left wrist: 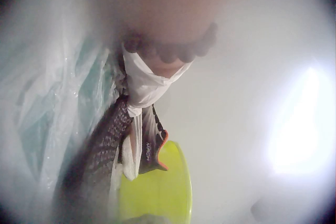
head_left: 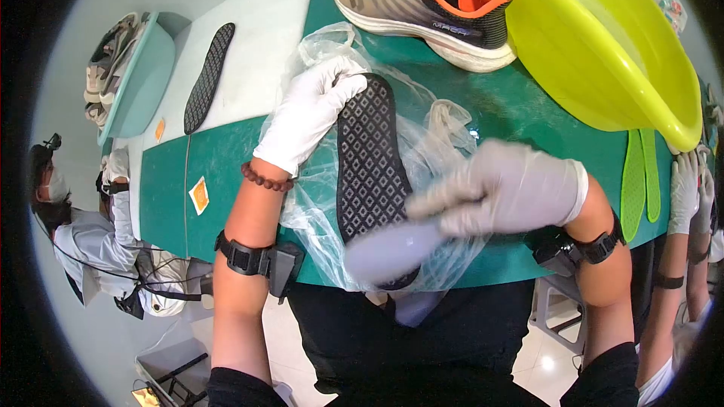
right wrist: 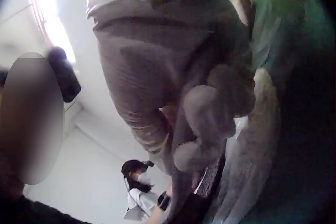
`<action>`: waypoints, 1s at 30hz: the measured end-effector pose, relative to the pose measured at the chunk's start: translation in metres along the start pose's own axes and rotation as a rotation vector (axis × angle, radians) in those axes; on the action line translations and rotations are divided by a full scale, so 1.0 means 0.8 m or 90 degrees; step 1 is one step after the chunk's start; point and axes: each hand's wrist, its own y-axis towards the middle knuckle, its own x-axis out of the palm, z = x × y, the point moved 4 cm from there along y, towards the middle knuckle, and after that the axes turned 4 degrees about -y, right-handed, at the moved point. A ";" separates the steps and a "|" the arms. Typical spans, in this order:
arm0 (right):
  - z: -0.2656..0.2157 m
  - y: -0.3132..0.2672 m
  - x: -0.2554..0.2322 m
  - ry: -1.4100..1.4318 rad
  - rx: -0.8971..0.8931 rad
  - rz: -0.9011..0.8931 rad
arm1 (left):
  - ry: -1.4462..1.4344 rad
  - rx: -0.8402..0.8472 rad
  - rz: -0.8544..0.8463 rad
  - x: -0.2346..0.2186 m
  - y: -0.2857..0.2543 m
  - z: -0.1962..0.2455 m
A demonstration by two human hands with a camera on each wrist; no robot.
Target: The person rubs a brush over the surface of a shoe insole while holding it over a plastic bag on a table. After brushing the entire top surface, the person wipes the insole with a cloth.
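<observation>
A black insole (head_left: 369,154) with a diamond pattern lies lengthwise over a crumpled clear plastic bag (head_left: 309,203). My gloved left hand (head_left: 313,109) pinches its upper end between thumb and fingers. In the left wrist view the same insole (left wrist: 102,150) runs down from the gloved fingers. My gloved right hand (head_left: 513,192) grips a pale lavender brush (head_left: 396,252), blurred by motion, which overlaps the insole's lower part. In the right wrist view, that hand's curled fingers (right wrist: 202,113) show close up; the brush there is dim.
Beyond the bag stands a running shoe (head_left: 460,26) with an orange collar. A lime-yellow basin (head_left: 603,45) is at the right, near green insoles (head_left: 635,177). Another black insole (head_left: 210,79) and a teal basin (head_left: 154,68) of shoes are at the left. Other people work on both sides.
</observation>
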 end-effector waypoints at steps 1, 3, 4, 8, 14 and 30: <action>0.006 0.001 -0.007 0.030 0.049 0.091 | 0.013 -0.006 0.000 -0.002 0.000 -0.002; 0.014 0.000 -0.027 -0.007 0.076 0.277 | 0.037 -0.017 -0.001 -0.006 0.004 -0.006; 0.012 0.000 -0.024 0.006 0.069 0.220 | 0.036 -0.010 -0.008 -0.005 0.004 -0.008; -0.003 -0.002 -0.009 0.006 0.040 0.051 | 0.023 -0.008 -0.020 -0.007 0.003 -0.007; 0.002 -0.003 -0.017 0.006 0.127 0.044 | 0.031 -0.006 0.001 -0.003 0.002 -0.003; -0.007 0.009 -0.010 -0.115 -0.070 0.196 | 0.072 0.038 0.011 -0.004 0.004 -0.005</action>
